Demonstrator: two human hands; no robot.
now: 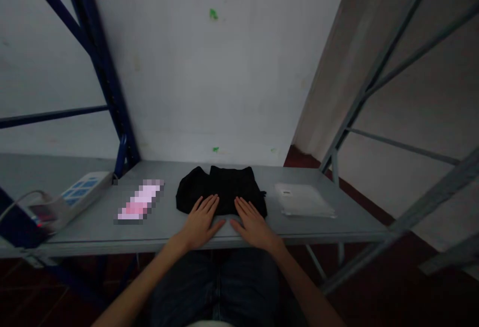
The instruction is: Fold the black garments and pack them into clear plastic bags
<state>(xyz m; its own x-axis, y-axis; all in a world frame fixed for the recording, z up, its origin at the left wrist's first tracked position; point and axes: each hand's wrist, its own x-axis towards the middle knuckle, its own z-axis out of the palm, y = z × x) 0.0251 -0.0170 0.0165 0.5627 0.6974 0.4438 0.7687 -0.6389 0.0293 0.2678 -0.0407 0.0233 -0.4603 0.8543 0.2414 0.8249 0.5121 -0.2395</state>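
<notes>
A black cloth item [224,185], folded or bunched, lies on the grey shelf table [232,227]. My left hand [203,221] lies flat with its fingertips on the cloth's lower left part. On the lower right part rest the fingers of my right hand [251,221], also stretched out. Both thumbs point inward and do not touch each other. To the right of the cloth is a flat stack of clear plastic bags [305,200] with a small white label. Neither hand grips anything.
A pixelated pink and white object [140,201] lies left of the cloth. Farther left are a white power strip [84,190] and a cable. Blue metal posts [101,63] stand at the left, grey metal bars [364,92] at the right, a white wall [224,82] behind.
</notes>
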